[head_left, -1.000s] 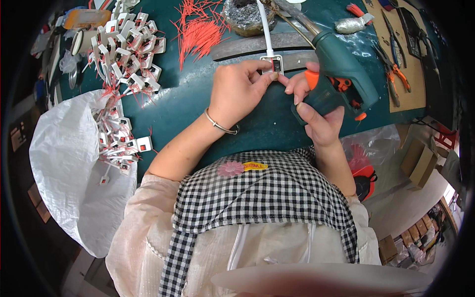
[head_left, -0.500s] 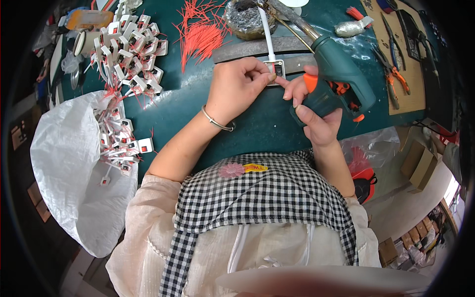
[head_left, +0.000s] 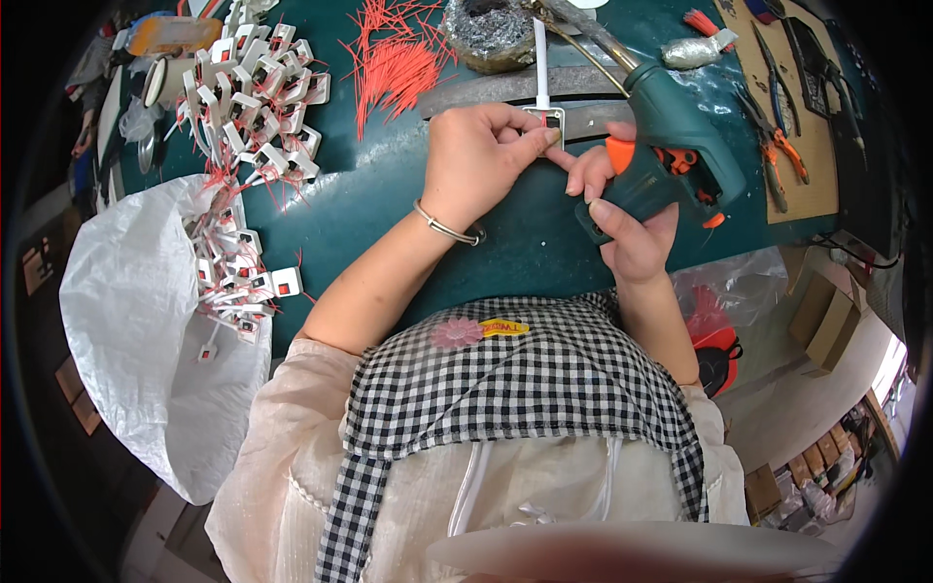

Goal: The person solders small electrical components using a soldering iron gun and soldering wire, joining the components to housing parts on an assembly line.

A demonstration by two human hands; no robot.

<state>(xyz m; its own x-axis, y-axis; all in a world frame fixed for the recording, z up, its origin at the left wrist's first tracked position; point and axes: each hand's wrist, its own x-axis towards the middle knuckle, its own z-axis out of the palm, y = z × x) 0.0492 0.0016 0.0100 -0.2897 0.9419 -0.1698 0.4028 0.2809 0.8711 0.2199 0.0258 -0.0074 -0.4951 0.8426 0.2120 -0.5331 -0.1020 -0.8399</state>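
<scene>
My left hand point(head_left: 468, 175), with a bangle at its wrist, is closed, thumb and fingertips pinching at a small white plastic housing point(head_left: 561, 119). A dark part sits inside the housing, and a white stem point(head_left: 542, 63) runs up from it. Closed round the handle of a green soldering gun point(head_left: 685, 126) with an orange trigger is my right hand point(head_left: 637, 238). One right fingertip reaches close to the left thumb, beside the housing. The gun's metal barrel points to the upper left, its tip near a foil-lined pot point(head_left: 491, 37). My left fingers hide part of the housing.
Many white housings with red wires point(head_left: 258, 107) are heaped at the left, others spilling from a white sack point(head_left: 136, 321). Loose red wires point(head_left: 398, 68) lie behind my left hand. A grey curved bar point(head_left: 486, 91) lies under the stem. Pliers point(head_left: 775, 146) rest on cardboard at the right.
Both hands have shifted slightly right, with the housing, its stem and the soldering gun. My left thumb has moved up onto the housing's dark part.
</scene>
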